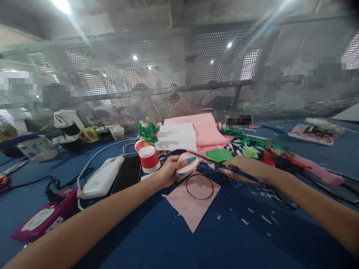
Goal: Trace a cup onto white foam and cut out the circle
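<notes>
My left hand (170, 171) is closed around a round pink-topped piece (183, 163), its thumb lying across the top. In my right hand (241, 167) is a long, thin dark tool with a blue section (242, 173); its kind is not clear. That tool's far end reaches the rim of the round piece. Below my hands lies a square of pink paper (190, 209) with a dark circle drawn on it. Green paper (219, 154) sits beside my right fingers. Left of my left hand stands a red and white paper cup (149, 159).
A white power bank (102, 178), a black phone (126, 175) and a purple power strip (46, 216) with cables lie left. A small green paper tree (148, 130) and white paper (176, 135) stand behind. Scraps litter the blue table (224, 243). Perforated metal panels (179, 74) rise behind.
</notes>
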`<state>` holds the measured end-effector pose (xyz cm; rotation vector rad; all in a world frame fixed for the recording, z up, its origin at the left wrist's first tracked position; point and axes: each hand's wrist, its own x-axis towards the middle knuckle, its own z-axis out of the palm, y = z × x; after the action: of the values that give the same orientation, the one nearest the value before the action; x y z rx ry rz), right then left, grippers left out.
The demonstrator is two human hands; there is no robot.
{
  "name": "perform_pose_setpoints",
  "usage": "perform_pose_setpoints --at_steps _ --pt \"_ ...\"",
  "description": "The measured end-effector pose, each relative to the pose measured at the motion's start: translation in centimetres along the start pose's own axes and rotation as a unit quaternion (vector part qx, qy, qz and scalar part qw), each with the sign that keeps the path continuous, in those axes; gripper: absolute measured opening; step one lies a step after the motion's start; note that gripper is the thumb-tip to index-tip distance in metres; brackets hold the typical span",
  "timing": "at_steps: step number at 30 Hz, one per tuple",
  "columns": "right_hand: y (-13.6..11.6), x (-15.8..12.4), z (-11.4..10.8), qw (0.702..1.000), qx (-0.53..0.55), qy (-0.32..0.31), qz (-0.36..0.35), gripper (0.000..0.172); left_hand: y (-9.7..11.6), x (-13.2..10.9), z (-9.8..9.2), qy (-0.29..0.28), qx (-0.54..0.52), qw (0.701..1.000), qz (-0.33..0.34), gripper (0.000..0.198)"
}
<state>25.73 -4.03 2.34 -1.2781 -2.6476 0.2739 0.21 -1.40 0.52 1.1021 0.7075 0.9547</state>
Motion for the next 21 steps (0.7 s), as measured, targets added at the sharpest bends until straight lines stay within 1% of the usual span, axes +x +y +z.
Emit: perform_pose_setpoints --at_steps 4,7,10,16,21 --pt "-0.5 -0.1 0.0 1.000 0.008 0.015 0.006 0.044 0.0 -0.1 0.1 0.009 0.007 1.000 0.003 0.014" --pt "-0.4 -0.1 0.1 1.000 0.021 0.013 -0.009 0.046 0.0 -0.1 0.1 0.026 0.006 1.000 0.005 0.013" --pt "-0.2 0.0 0.0 1.000 0.025 0.007 -0.013 0.048 0.0 0.0 0.1 0.031 0.006 1.000 0.001 0.012" --pt "0.3 0.0 0.0 1.000 0.023 -0.001 -0.017 0.048 0.1 -0.1 0.3 0.020 0.012 1.000 0.001 0.011" --pt "0.5 0.2 0.4 0.999 0.017 0.021 -0.017 0.054 0.1 -0.1 0.2 0.021 0.012 1.000 0.000 0.013"
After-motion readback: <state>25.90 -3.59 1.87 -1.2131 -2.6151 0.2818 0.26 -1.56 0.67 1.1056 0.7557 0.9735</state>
